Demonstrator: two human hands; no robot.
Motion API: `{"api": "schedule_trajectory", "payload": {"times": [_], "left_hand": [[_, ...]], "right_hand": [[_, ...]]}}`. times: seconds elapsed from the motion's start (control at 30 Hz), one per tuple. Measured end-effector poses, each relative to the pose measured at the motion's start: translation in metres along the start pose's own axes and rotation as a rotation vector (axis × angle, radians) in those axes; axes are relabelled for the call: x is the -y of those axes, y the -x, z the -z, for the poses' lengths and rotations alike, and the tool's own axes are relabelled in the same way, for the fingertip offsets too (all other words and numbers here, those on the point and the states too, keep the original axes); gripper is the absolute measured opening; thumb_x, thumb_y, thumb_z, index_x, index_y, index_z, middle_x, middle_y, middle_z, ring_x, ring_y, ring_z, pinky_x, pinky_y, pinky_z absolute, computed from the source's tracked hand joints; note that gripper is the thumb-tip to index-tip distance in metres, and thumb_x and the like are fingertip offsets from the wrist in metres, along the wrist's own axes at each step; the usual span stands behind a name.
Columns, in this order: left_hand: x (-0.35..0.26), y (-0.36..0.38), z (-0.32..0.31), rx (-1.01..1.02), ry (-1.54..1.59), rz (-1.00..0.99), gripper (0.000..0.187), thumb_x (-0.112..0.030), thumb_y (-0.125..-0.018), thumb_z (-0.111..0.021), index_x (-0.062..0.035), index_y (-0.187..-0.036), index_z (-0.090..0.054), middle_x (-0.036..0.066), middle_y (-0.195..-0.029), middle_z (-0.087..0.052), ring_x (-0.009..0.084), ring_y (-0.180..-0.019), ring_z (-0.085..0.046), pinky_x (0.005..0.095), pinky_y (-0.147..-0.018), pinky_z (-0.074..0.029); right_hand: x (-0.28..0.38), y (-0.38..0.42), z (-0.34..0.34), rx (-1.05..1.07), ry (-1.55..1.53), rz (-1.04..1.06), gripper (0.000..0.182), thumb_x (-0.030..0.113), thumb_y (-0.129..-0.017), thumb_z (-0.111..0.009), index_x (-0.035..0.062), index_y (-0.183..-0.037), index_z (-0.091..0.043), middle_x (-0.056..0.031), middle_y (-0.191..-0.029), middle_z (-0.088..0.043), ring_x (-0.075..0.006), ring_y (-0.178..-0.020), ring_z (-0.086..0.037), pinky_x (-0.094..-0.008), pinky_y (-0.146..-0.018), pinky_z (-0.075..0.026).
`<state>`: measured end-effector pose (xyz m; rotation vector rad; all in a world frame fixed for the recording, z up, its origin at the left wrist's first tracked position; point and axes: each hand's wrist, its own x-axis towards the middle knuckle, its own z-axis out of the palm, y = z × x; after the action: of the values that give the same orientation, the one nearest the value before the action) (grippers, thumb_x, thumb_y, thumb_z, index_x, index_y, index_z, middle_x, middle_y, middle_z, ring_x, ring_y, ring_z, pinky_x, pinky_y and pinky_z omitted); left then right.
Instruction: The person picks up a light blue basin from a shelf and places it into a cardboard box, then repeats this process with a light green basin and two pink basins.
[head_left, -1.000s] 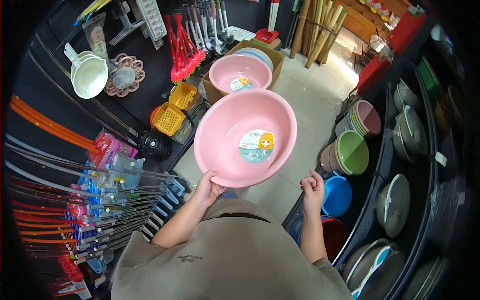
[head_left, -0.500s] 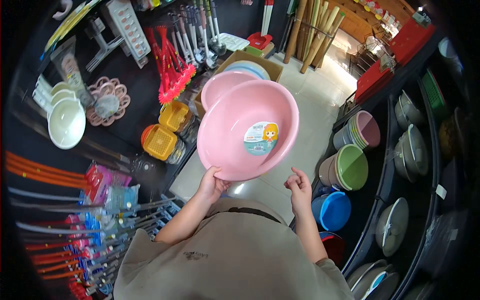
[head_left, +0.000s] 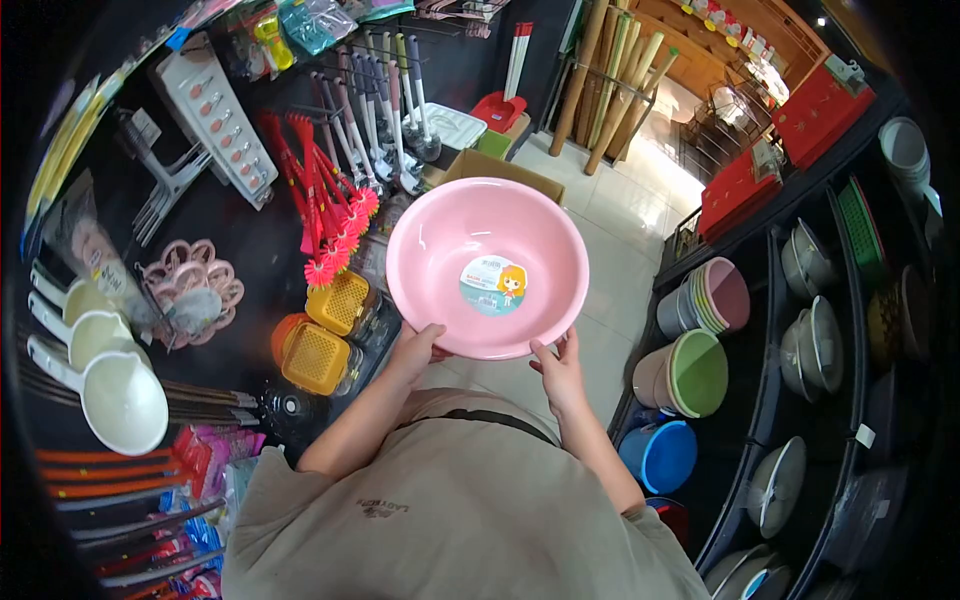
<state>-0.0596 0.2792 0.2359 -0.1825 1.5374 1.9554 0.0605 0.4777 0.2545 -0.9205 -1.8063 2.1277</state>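
A round pink plastic basin [head_left: 430,270] is held out in front of my body, its open side facing me. Inside on its bottom is a round label [head_left: 492,286] with a cartoon girl. My left hand [head_left: 414,352] grips the near rim at the left, thumb over the edge and fingers underneath. At the right of the near rim, my right hand [head_left: 560,372] also holds the basin, its thumb at the edge. The fingers under the basin are partly hidden. Behind the basin stands a cardboard box [head_left: 500,168], mostly covered by it.
Shelves on the right hold a green bucket [head_left: 697,372], a blue bucket [head_left: 668,457] and several stacked basins. White dippers [head_left: 124,402], red flower-headed brushes [head_left: 335,235] and yellow baskets [head_left: 315,358] line the left. A tiled aisle [head_left: 610,240] runs ahead, past wooden poles [head_left: 620,90].
My right hand has closed on the basin's rim, from being apart from it. The basin has levelled and moved slightly down and left. The second pink basin behind is no longer visible.
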Motion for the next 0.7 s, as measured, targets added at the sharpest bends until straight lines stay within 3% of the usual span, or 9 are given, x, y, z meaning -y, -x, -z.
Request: {"api": "schedule_trajectory", "payload": {"times": [0.1,0.17,0.27,0.3,0.37,0.5,0.6,0.67,0.7], "left_hand": [[0.022,-0.051,0.028,-0.052,-0.131,-0.093,0.046,-0.019,-0.082,-0.054,-0.0080,-0.125,-0.041,0.008,-0.092,-0.061,0.0188,-0.078,-0.061,0.0305,-0.070,-0.051],[0.039,-0.087,0.055,0.024,-0.521,-0.223,0.071,-0.025,-0.076,-0.061,-0.0049,-0.136,-0.028,0.021,-0.122,-0.048,0.0312,-0.116,-0.041,0.0416,-0.099,-0.034],[0.028,-0.086,0.048,-0.172,-0.806,-0.279,0.082,-0.032,-0.071,-0.064,-0.0014,-0.137,-0.025,0.026,-0.132,-0.036,0.0377,-0.127,-0.026,0.0420,-0.108,-0.021],[0.038,-0.097,0.054,-0.166,-0.809,-0.273,0.082,-0.032,-0.071,-0.064,-0.0014,-0.137,-0.025,0.026,-0.132,-0.036,0.0377,-0.127,-0.026,0.0420,-0.108,-0.021],[0.068,-0.125,0.068,-0.283,-1.041,-0.356,0.089,-0.035,-0.069,-0.066,0.0021,-0.136,-0.022,0.029,-0.137,-0.028,0.0410,-0.130,-0.021,0.0412,-0.109,-0.020],[0.070,-0.131,0.061,-0.313,-0.907,-0.228,0.094,-0.032,-0.067,-0.067,0.0044,-0.137,-0.016,0.030,-0.136,-0.027,0.0403,-0.132,-0.021,0.0410,-0.109,-0.021],[0.096,-0.151,0.077,-0.192,-0.694,-0.195,0.093,-0.026,-0.067,-0.068,0.0033,-0.136,-0.014,0.028,-0.134,-0.032,0.0385,-0.127,-0.031,0.0409,-0.107,-0.026],[0.104,-0.156,0.079,-0.268,-0.547,-0.169,0.086,-0.022,-0.067,-0.068,-0.0006,-0.134,-0.019,0.022,-0.128,-0.040,0.0331,-0.112,-0.049,0.0418,-0.090,-0.044],[0.100,-0.155,0.078,-0.263,-0.549,-0.163,0.086,-0.022,-0.067,-0.068,-0.0006,-0.134,-0.019,0.022,-0.128,-0.040,0.0331,-0.112,-0.049,0.0418,-0.090,-0.044]], "right_hand": [[-0.007,-0.022,-0.010,-0.012,0.028,-0.049,0.076,0.015,-0.084,-0.062,0.0137,-0.143,-0.015,-0.0089,-0.135,-0.039,-0.0181,-0.110,-0.048,-0.0329,-0.080,-0.046],[-0.010,-0.035,-0.018,-0.004,0.035,-0.066,0.075,0.015,-0.084,-0.062,0.0127,-0.143,-0.017,-0.0093,-0.134,-0.040,-0.0184,-0.110,-0.048,-0.0328,-0.080,-0.046],[-0.025,-0.048,-0.023,-0.024,0.056,-0.097,0.072,0.015,-0.083,-0.063,0.0099,-0.140,-0.021,-0.0098,-0.128,-0.045,-0.0164,-0.099,-0.051,-0.0304,-0.073,-0.046],[-0.031,-0.052,-0.024,-0.050,0.067,-0.101,0.070,0.014,-0.081,-0.064,0.0081,-0.139,-0.024,-0.0099,-0.123,-0.048,-0.0142,-0.089,-0.054,-0.0281,-0.067,-0.046],[-0.045,-0.064,-0.021,-0.053,0.106,-0.155,0.064,0.016,-0.082,-0.064,0.0074,-0.135,-0.029,-0.0097,-0.119,-0.049,-0.0163,-0.092,-0.055,-0.0303,-0.069,-0.047],[-0.062,-0.076,-0.019,-0.011,0.231,-0.297,0.053,0.020,-0.082,-0.064,0.0061,-0.126,-0.038,-0.0085,-0.107,-0.053,-0.0175,-0.086,-0.059,-0.0317,-0.067,-0.047],[-0.072,-0.073,-0.017,0.049,0.288,-0.416,0.058,0.023,-0.082,-0.064,0.0063,-0.130,-0.036,-0.0084,-0.106,-0.054,-0.0169,-0.085,-0.059,-0.0302,-0.065,-0.046],[-0.079,-0.073,-0.017,0.047,0.256,-0.471,0.062,0.025,-0.083,-0.064,0.0069,-0.134,-0.033,-0.0084,-0.106,-0.054,-0.0171,-0.084,-0.059,-0.0297,-0.064,-0.046],[-0.083,-0.074,-0.016,0.050,0.226,-0.519,0.066,0.026,-0.083,-0.063,0.0075,-0.137,-0.030,-0.0085,-0.107,-0.054,-0.0174,-0.083,-0.059,-0.0293,-0.064,-0.045]]}}
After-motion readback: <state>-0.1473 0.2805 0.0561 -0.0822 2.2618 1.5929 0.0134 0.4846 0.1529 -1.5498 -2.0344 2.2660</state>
